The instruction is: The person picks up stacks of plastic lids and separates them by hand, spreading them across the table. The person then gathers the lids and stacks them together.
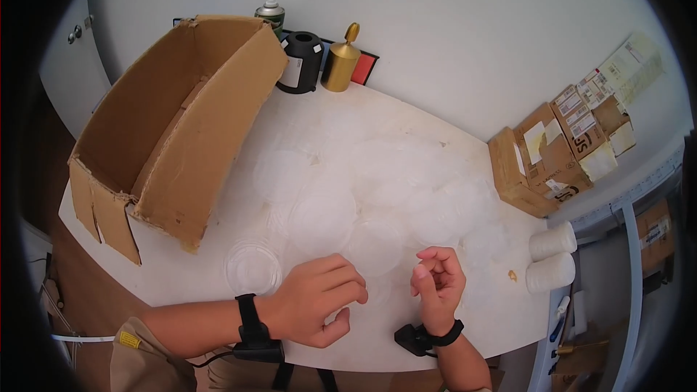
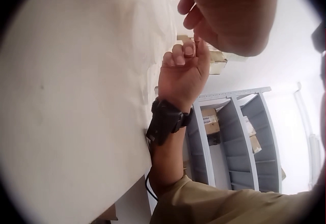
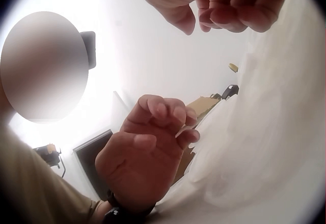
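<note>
My left hand [image 1: 316,301] is held over the front of the white table with its fingers loosely bent and nothing in them. To its right, my right hand [image 1: 439,287] is turned partly palm-inward, fingers relaxed and curled, also holding nothing. A gap separates the two hands. Many clear, round plastic pieces like lids or shallow tubs spread over the table beyond them. One clear round piece [image 1: 253,267] lies just left of my left hand, and another [image 1: 375,245] lies between and beyond the hands. Both wrist views show bare fingers, including the left hand [image 3: 147,152] palm-side.
An open cardboard box [image 1: 196,123] stands at the left. Behind it are a spray can [image 1: 270,14], a black canister [image 1: 300,64] and a gold container [image 1: 340,65]. Taped cartons [image 1: 552,152] sit at the back right, with two stacks of whitish round pieces [image 1: 550,274] by the right edge.
</note>
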Motion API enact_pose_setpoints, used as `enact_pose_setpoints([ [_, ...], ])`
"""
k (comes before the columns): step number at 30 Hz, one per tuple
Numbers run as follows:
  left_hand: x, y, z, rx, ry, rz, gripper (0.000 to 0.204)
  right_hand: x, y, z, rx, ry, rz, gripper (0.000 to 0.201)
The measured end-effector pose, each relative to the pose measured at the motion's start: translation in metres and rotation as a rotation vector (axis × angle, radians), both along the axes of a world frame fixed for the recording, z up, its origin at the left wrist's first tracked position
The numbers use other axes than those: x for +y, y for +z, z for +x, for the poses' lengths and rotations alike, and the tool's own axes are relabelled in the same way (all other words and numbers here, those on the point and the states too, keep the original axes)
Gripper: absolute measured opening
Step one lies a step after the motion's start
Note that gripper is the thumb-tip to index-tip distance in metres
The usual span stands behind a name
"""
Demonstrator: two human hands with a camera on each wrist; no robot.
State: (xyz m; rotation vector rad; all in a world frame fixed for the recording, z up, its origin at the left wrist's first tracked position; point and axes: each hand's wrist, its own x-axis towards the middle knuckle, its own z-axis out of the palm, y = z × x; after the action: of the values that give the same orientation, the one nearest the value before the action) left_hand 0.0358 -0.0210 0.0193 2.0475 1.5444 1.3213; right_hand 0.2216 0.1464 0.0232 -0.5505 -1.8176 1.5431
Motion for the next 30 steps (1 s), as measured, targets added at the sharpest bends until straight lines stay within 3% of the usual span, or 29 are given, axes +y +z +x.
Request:
enact_pose_setpoints([
  [2,0.002,0.009,0.001,0.048,0.091,0.136,0.043,0.000,-0.003,-0.001,-0.036,0.017,0.057,0.018],
  [6,0.003,0.018,0.005,0.297,0.155,0.093,0.066,-0.001,0.002,-0.001,-0.013,-0.013,0.097,0.019],
  [8,0.004,0.018,0.005,0.443,0.176,-0.108,0.082,0.002,0.001,-0.002,0.014,-0.022,0.161,0.020],
  [11,0.005,0.020,0.004,0.553,0.179,-0.210,0.089,0.005,0.003,-0.003,0.020,-0.021,0.228,0.025],
  [13,0.008,0.018,0.004,0.591,0.192,-0.216,0.086,0.006,0.010,-0.006,-0.006,-0.032,0.472,0.029],
  [15,0.012,0.013,0.005,0.620,0.207,-0.227,0.083,0.009,0.018,-0.001,-0.062,-0.017,0.426,0.040],
  [17,0.016,0.006,0.004,0.664,0.260,-0.194,0.080,0.015,0.033,-0.001,-0.171,-0.011,0.885,0.062],
  [18,0.017,0.007,0.002,0.675,0.251,-0.190,0.080,0.016,0.037,0.001,-0.166,-0.024,0.882,0.062],
  [20,0.021,0.007,-0.001,0.726,0.279,-0.200,0.077,0.022,0.038,0.007,-0.378,0.030,1.092,0.076],
  [23,0.027,0.006,-0.007,0.790,0.294,-0.181,0.077,0.039,0.024,0.017,-0.551,0.041,1.173,0.079],
  [30,0.020,0.028,0.012,0.857,0.288,-0.228,0.078,0.053,0.038,0.056,-0.483,-0.051,1.084,0.078],
])
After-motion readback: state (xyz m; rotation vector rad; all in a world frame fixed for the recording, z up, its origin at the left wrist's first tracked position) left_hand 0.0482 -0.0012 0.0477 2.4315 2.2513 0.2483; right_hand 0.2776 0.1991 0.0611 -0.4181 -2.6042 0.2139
